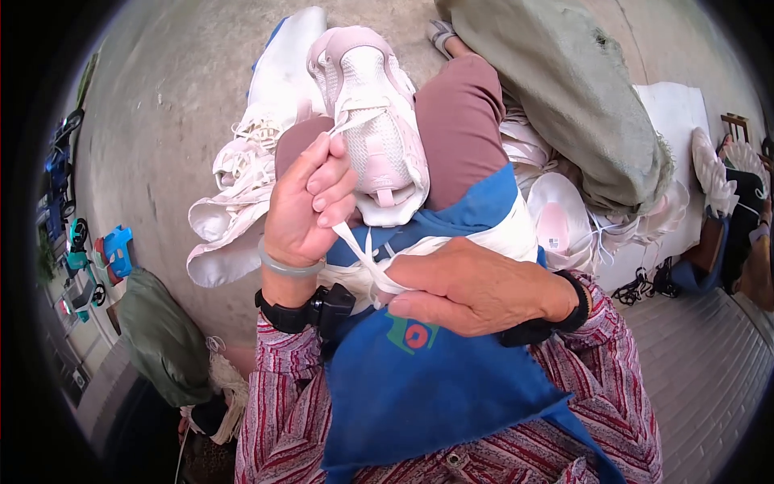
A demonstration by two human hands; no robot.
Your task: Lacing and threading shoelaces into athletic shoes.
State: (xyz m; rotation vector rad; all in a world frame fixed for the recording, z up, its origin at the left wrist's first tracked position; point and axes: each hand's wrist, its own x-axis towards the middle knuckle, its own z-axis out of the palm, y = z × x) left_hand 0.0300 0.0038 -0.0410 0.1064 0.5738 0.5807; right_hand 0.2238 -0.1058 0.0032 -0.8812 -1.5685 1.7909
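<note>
A white and pale pink sneaker (383, 121) rests between my knees, with a white shoelace (360, 120) at its lacing area. My left hand (314, 198) is closed beside the sneaker, its thumb and forefinger pinching that lace. From the left palm the lace (355, 247) runs down to my right hand (476, 286), which pinches it between thumb and fingers above my lap. White laces or cloth strips (508, 234) lie across the blue apron (435, 387); which of the two I cannot tell.
More pale sneakers (234, 210) are piled left of my knee, and others (556, 218) sit to the right. A grey-green sack (564, 97) covers part of the right pile. Black cords (645, 282) lie farther right, near another person's arm (756, 262).
</note>
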